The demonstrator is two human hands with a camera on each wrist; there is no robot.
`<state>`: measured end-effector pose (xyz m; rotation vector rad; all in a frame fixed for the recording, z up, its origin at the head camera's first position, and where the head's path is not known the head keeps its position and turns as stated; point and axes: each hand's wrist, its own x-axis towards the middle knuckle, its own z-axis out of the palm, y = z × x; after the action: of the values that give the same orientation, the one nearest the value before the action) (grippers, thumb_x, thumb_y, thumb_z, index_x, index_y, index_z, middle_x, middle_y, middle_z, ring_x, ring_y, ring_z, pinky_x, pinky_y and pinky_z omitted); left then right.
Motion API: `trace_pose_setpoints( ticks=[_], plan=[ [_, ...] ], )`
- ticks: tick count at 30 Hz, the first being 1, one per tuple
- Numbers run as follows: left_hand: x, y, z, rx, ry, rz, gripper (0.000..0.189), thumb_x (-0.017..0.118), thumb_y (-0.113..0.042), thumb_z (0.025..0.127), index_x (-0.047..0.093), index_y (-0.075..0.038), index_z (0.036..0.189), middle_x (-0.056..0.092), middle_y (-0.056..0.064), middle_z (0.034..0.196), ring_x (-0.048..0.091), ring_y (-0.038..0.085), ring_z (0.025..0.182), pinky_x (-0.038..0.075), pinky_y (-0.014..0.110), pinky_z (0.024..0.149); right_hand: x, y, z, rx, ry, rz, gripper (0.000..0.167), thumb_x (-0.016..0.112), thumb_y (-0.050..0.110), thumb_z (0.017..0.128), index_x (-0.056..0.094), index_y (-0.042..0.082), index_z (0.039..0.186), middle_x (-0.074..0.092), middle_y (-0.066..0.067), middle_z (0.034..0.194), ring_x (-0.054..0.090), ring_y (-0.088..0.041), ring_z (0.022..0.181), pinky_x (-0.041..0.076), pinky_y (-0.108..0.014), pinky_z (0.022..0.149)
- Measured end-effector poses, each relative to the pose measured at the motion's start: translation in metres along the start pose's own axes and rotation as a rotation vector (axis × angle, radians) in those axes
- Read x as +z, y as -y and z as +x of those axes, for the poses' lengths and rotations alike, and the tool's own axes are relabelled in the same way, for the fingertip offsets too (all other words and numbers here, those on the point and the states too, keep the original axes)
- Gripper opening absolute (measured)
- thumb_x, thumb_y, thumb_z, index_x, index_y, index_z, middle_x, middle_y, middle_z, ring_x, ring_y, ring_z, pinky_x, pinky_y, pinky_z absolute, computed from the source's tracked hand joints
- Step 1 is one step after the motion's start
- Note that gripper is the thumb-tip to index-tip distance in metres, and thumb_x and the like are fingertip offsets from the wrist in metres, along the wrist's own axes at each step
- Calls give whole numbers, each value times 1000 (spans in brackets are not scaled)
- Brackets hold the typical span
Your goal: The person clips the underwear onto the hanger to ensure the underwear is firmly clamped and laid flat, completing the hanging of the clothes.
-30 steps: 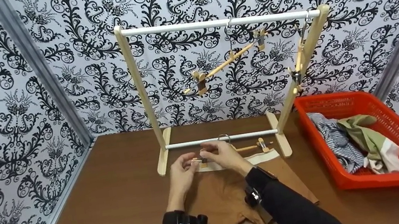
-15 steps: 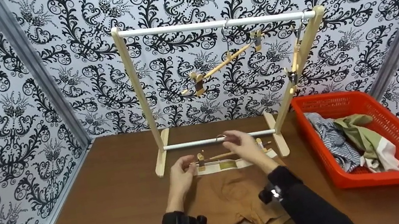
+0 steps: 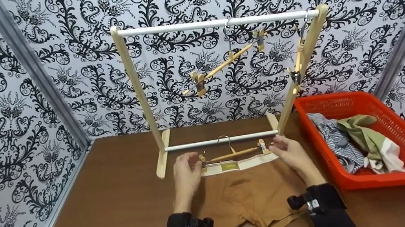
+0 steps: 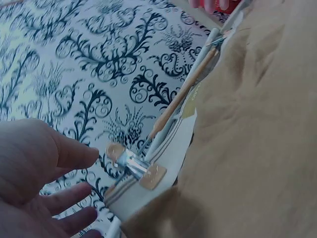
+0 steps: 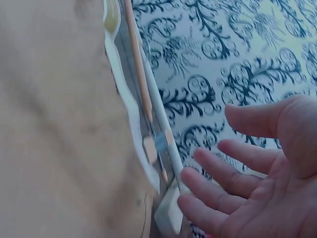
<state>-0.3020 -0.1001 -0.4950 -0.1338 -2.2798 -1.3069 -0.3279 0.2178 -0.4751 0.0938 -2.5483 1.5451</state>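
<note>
Brown shorts (image 3: 253, 189) with a cream waistband (image 3: 256, 160) lie on the table. A wooden clip hanger (image 3: 238, 154) lies along the waistband, its hook toward the rack. The left clip (image 4: 136, 166) grips the waistband's left end in the left wrist view. Beside that clip is my left hand (image 3: 188, 171), thumb and fingers apart with nothing between them. My right hand (image 3: 291, 154) is at the waistband's other end, close to the right clip (image 5: 158, 143). In the right wrist view its fingers are spread loosely and hold nothing.
Behind the shorts stands a wooden rack with a white top rod (image 3: 174, 27). Two more clip hangers hang there, one mid-rod (image 3: 230, 60), one by the right post (image 3: 299, 56). At right, a red basket (image 3: 394, 178) holds striped cloth (image 3: 340, 145) and green-and-white cloth (image 3: 363, 130).
My right hand has left the left clip and moved right, past the hook, to the hanger's right end. My left hand stays near the left clip, which now shows on the waistband.
</note>
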Motion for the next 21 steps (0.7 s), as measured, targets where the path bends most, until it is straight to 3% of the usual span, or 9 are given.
trace_pose_setpoints(
  ticks=[3,7,10,12,16,18,21],
  plan=[
    [6,-9,-3,81,-46,112,19,75,-1,87,72,-2,106,63,21,119,57,42,114,45,55,97,-5,-7,-3,16,26,-33,45,66,7,97,54,-17,133,62,-33,124,60,-44,116,51,-42,95],
    [18,-22,-8,227,-92,187,20,77,0,82,72,-2,101,63,24,119,55,45,116,45,57,96,-9,-11,-4,50,100,-75,49,63,11,99,50,-19,135,57,-36,131,56,-47,121,47,-51,101],
    [31,-35,-14,317,-64,211,24,77,2,79,72,-3,102,63,23,119,56,44,115,46,58,96,-9,-13,-4,76,139,-94,51,61,13,101,47,-20,137,53,-37,136,52,-49,126,43,-54,105],
    [40,-45,-18,346,6,220,27,77,2,78,71,-3,104,62,22,121,55,43,116,46,57,98,-9,-14,-4,80,150,-106,52,61,14,101,46,-20,137,51,-38,138,50,-49,128,42,-55,106],
    [60,-64,-22,365,228,264,28,75,-4,83,70,-5,110,63,18,121,57,37,116,46,51,101,-8,-17,-4,61,133,-138,47,62,10,99,51,-21,133,54,-37,134,52,-49,125,42,-56,106],
    [69,-73,-18,374,333,307,28,74,-8,85,70,-6,113,64,15,120,58,33,114,48,45,99,-7,-18,-4,53,123,-150,44,62,7,97,54,-20,131,56,-36,133,53,-48,125,41,-56,106],
    [83,-80,-7,446,429,448,29,73,-14,87,69,-7,115,65,11,117,59,28,109,49,39,97,-4,-17,-5,46,120,-159,43,62,4,94,56,-19,130,57,-35,132,52,-47,126,39,-56,108]
  ],
)
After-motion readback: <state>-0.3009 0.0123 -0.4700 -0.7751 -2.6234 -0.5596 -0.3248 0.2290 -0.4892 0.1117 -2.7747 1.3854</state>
